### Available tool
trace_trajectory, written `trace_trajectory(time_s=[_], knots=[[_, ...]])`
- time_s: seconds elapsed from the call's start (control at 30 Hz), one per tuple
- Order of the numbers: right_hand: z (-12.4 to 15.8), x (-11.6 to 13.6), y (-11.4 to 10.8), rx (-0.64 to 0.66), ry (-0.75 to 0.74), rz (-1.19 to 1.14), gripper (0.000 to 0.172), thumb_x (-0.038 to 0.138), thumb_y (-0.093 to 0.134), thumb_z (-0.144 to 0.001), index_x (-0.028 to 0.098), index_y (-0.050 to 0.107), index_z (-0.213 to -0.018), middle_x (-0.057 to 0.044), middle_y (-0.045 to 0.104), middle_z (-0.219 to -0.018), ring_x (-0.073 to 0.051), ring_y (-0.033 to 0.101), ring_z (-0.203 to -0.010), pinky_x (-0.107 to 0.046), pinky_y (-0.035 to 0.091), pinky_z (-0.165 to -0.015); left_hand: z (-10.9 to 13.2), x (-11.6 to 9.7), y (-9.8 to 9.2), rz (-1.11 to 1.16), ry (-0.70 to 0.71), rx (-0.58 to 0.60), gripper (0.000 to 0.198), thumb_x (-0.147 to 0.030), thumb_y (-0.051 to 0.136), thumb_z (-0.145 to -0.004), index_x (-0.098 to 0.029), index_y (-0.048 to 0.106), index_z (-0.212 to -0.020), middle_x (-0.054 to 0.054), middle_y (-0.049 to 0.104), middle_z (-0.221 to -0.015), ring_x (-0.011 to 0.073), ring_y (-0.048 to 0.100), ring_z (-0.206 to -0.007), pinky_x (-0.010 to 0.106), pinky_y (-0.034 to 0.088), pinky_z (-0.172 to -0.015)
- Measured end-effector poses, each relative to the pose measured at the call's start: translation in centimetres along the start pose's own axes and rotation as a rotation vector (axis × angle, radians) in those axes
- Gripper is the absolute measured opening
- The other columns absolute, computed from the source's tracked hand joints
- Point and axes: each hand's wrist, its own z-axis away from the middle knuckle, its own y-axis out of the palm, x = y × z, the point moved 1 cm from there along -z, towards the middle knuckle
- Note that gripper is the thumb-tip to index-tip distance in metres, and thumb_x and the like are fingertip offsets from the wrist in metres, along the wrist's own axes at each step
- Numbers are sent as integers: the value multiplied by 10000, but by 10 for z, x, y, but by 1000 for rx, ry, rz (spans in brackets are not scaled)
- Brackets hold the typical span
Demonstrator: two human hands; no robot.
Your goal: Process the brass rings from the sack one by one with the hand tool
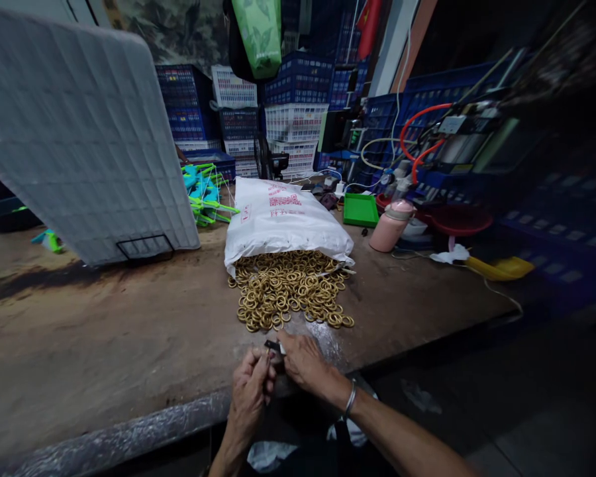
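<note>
At the table's front edge my left hand [251, 384] is closed in a pinch; what sits between its fingertips is too small to make out. Close beside it, my right hand [305, 361] is closed around a small flat black tool [273, 346], whose dark end points toward the left fingertips. Just beyond both hands lies a heap of brass-coloured rings [283, 288]. The rings spill from the mouth of a white sack [291, 222] with red print, lying on its side.
A tall pale padded panel [89, 132] stands on the left of the wooden table [104, 351]. Behind are green and blue plastic pieces [208, 192]. To the right stand a green tray [360, 210], a pink bottle [392, 225] and a yellow scoop [501, 268]. Stacked crates [298, 122] line the back.
</note>
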Motion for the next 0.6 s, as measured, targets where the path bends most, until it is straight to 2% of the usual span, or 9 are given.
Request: trace_trajectory(time_s=[0.1,0.2,0.33,0.5,0.6], knots=[[-8,-12,-7,-35,54,35,303,107,400,-676,151,472,-967,-56,610,-747,-155,520,-635,-262,230,-543,9,-5,4,70,-61,73,287,-446,588,-698,-175,499,-732,-75,485,-505,11,350,-344,118,218,-332],[-23,-25,-22,-126,135,58,240,97,392,-700,168,493,-906,-52,602,-742,-148,515,-633,-259,240,-553,12,-8,7,209,-92,92,284,-433,605,-692,-168,505,-709,-56,510,-543,11,357,-365,127,237,-348],[-56,-43,-43,-259,242,86,194,128,375,-765,181,502,-902,-58,590,-852,-151,524,-733,-248,272,-595,6,-3,6,299,-115,117,312,-439,617,-676,-136,543,-667,-7,546,-596,30,374,-396,153,242,-336],[-94,-67,-55,-265,308,137,181,203,396,-800,181,505,-942,-72,561,-926,-164,525,-801,-253,298,-636,-7,9,0,346,-146,106,323,-437,675,-597,-156,523,-647,-14,552,-545,39,369,-343,158,224,-294],[-108,-73,-54,-257,304,140,169,259,408,-809,181,515,-914,-72,558,-903,-168,532,-793,-255,303,-631,-14,15,-3,403,-190,130,323,-378,709,-564,-198,526,-759,-38,564,-537,51,379,-303,154,217,-269]])
